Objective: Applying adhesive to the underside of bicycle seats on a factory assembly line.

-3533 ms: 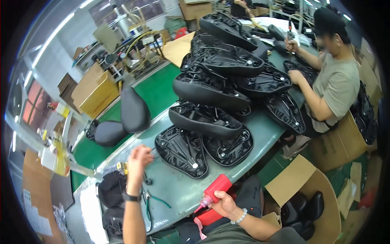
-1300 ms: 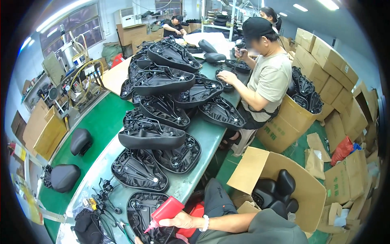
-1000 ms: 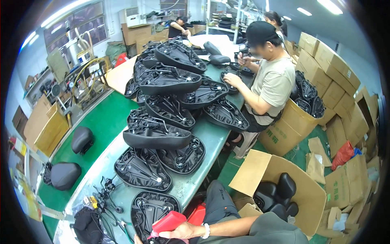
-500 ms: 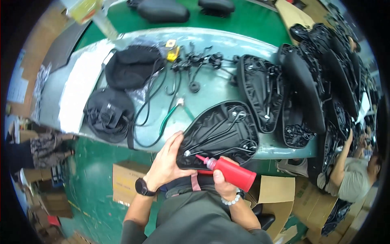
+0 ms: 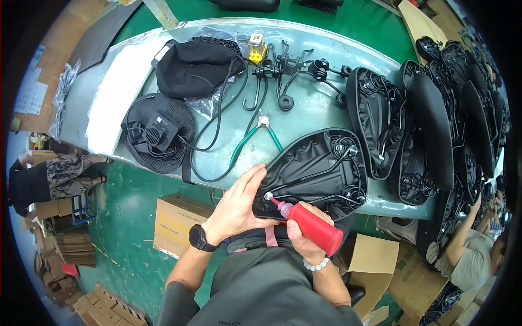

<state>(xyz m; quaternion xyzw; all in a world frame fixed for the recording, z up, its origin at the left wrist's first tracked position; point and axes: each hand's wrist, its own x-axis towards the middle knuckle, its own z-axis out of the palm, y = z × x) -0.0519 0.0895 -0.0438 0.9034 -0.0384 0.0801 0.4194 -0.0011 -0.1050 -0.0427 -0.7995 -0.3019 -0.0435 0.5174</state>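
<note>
A black bicycle saddle (image 5: 312, 171) lies upside down at the table's near edge, its rails and coil springs facing up. My left hand (image 5: 239, 204) is closed around its narrow nose, thumb below and fingers along the side. In my right hand (image 5: 307, 239) is a red squeeze bottle (image 5: 314, 228), tilted so that its thin nozzle points up and left. The nozzle tip reaches the bright metal bolt (image 5: 268, 196) at the saddle's nose; whether it touches, and whether anything comes out, I cannot tell. Green-handled pliers (image 5: 263, 120) lie spread just beyond the saddle.
Several saddles (image 5: 378, 122) stand crowded along the right. Metal clamps (image 5: 283, 70) and a yellow container (image 5: 257, 48) lie farther back. A black cap (image 5: 198, 68) and a round black fan-like device (image 5: 157, 133) with cables sit left. Cardboard boxes (image 5: 179, 225) stand below; a person (image 5: 470, 252) works at right.
The bottle's nozzle has moved in to the bolt at the saddle's nose. My left hand keeps its hold. The whole view has shifted slightly.
</note>
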